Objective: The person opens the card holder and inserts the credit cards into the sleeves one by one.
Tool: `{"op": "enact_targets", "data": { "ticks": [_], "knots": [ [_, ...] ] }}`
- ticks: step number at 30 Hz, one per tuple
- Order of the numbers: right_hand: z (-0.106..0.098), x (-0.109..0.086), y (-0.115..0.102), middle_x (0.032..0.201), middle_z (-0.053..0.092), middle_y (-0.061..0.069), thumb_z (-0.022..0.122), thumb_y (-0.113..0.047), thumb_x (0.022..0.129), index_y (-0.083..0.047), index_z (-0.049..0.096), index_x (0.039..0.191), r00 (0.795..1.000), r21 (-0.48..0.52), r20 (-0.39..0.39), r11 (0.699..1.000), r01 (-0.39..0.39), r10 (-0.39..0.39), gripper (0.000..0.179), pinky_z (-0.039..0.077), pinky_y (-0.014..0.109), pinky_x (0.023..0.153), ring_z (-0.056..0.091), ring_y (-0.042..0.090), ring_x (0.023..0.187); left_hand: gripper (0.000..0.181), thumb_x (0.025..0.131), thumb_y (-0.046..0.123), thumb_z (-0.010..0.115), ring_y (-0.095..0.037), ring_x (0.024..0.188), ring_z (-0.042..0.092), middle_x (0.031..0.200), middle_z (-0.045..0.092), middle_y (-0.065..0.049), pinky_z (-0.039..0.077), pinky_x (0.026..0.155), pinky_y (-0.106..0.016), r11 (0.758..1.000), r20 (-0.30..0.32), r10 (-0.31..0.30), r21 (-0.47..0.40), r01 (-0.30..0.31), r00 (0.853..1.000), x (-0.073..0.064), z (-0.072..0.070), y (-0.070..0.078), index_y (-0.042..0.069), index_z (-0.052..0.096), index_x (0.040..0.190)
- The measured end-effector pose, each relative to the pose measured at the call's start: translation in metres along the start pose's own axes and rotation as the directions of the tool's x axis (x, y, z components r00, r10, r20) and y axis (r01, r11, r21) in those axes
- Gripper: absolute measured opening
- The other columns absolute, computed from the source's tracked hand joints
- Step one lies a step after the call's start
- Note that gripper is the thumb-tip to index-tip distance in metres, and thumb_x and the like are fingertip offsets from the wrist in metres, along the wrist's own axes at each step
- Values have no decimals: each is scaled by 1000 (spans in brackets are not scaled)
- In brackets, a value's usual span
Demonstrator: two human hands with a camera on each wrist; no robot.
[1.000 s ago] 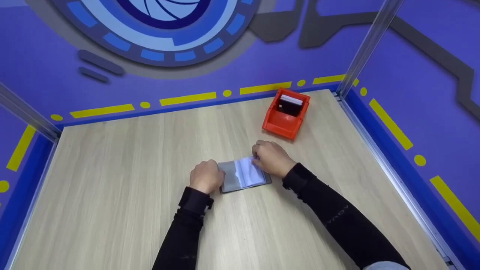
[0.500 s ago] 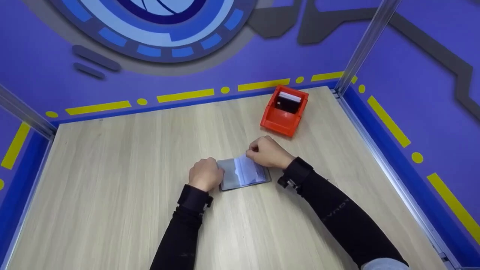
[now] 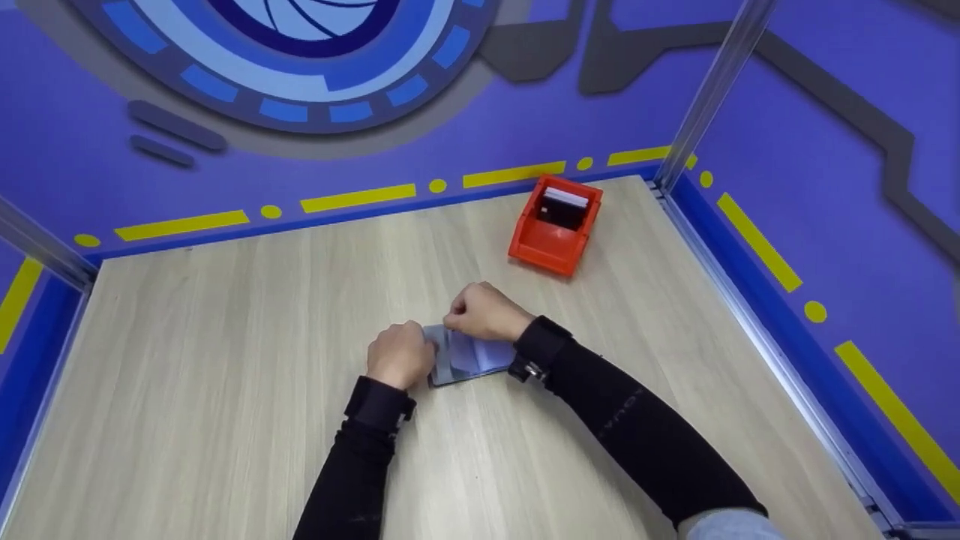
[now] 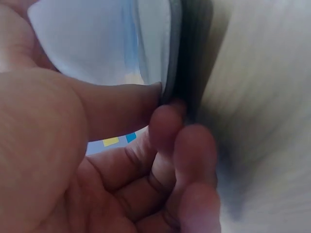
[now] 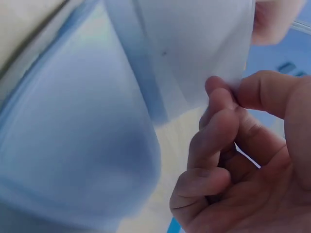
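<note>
A card holder [image 3: 444, 361] with clear plastic sleeve pages lies spread on the wooden table in the head view. My left hand [image 3: 400, 354] grips its left edge; in the left wrist view the thumb [image 4: 131, 99] presses on the cover [image 4: 156, 46] and the fingertips sit behind it. With thumb and index finger, my right hand [image 3: 487, 311] pinches the corner of one clear sleeve page [image 5: 199, 53], lifted over toward the left side. Another page [image 5: 92, 131] stays down on the right half. The forearm and wrist strap overlap the holder's right end in the head view.
Beyond the hands, toward the back right, stands a red open-front bin [image 3: 546, 246] with several cards [image 3: 564, 211] upright inside it. Patterned purple panels [image 3: 360, 161] border the table [image 3: 225, 360] at the back and sides, with a metal corner post [image 3: 709, 97] at back right.
My right hand has moved left from the holder's right half, drawing the pinched sleeve page over toward the left half. The left hand keeps its grip on the left edge.
</note>
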State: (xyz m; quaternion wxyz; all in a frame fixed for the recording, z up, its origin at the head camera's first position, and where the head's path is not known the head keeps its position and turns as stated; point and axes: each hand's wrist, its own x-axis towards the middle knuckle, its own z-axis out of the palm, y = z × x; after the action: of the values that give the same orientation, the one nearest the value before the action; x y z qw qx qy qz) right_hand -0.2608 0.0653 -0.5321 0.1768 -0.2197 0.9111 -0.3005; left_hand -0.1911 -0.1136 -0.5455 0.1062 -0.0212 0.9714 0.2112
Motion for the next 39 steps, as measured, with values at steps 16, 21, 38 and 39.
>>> {"op": "enact_targets", "data": {
  "ticks": [16, 21, 38, 39],
  "knots": [
    [12, 12, -8, 60, 50, -9, 63, -14, 102, -13, 69, 67, 983, -148, 173, 985, 95, -68, 36, 37, 27, 59, 45, 10, 57, 36, 107, 20, 56, -29, 71, 64, 81, 68, -14, 54, 67, -47, 999, -4, 0, 48, 0, 1000, 2, -4, -4, 12, 57, 72],
    [13, 6, -7, 96, 80, 2, 58, -5, 98, -9, 88, 104, 979, -135, 179, 983, 127, -102, 31, 54, 31, 81, 63, 16, 83, 43, 108, 33, 64, -27, 70, 61, 78, 64, -9, 49, 64, -44, 1000, -15, 0, 14, 0, 1000, 1, -5, -8, 14, 54, 71],
    [-65, -13, 29, 106, 78, 11, 61, -15, 108, -4, 82, 116, 994, -48, -93, 997, 57, -61, 24, 59, 41, 88, 67, 26, 93, 49, 97, 41, 83, -22, 67, 56, 72, 56, -1, 41, 61, -38, 997, 9, -56, -61, 57, 998, 3, 4, -2, 18, 52, 67],
    [-75, -13, 34, 103, 76, 10, 63, -17, 108, -5, 82, 114, 991, -56, -127, 998, 35, -42, 22, 57, 39, 85, 66, 25, 90, 50, 97, 41, 82, -22, 66, 55, 71, 55, -1, 41, 60, -37, 996, 14, -57, -64, 58, 998, 3, 4, -2, 18, 51, 66]
  ]
}}
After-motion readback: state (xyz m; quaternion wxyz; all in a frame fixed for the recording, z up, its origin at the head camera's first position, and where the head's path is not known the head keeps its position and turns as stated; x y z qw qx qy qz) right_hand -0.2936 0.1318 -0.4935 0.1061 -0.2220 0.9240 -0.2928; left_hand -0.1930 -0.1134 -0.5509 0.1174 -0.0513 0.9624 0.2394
